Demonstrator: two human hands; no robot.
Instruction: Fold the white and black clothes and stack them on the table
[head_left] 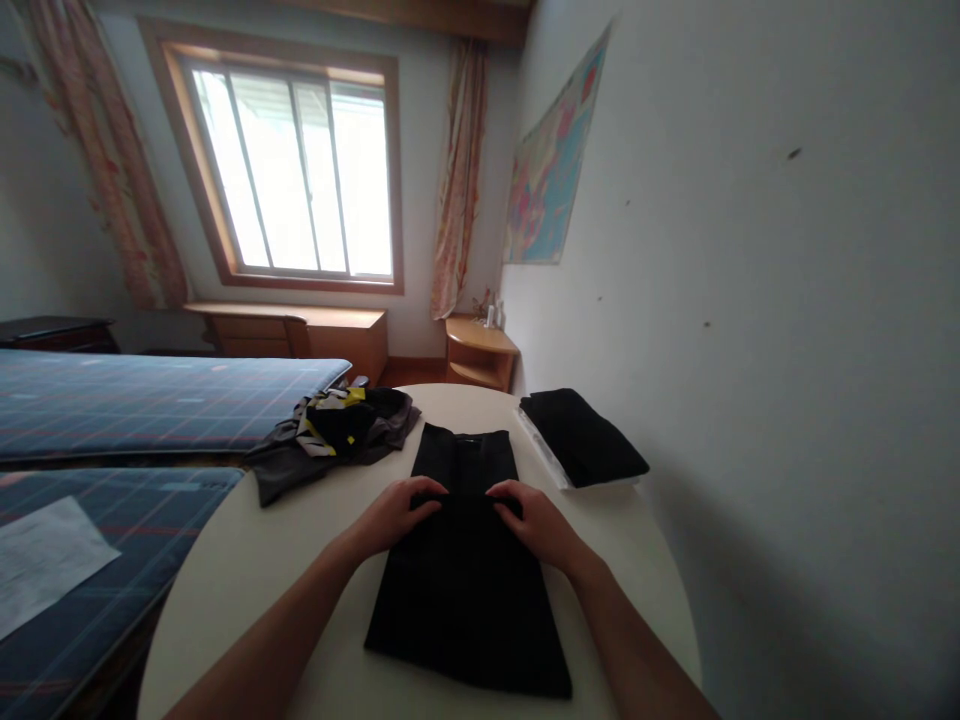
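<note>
A black garment (466,590), folded into a long narrow shape, lies on the round cream table (300,610) in front of me. Its near part is wider, and a crosswise edge runs over its middle between my hands. My left hand (401,512) pinches that edge at its left end, thumb and fingers closed on the cloth. At the right end, my right hand (536,518) grips the same edge in a like pinch. Beyond the edge, the far part of the garment shows a small label near its top.
A crumpled grey, black and yellow garment (341,430) lies at the table's far left. Folded black cloth (581,437) rests on a white package (551,460) at the right, near the wall (787,420). Plaid mattresses (150,400) and a paper sheet (52,560) are to the left.
</note>
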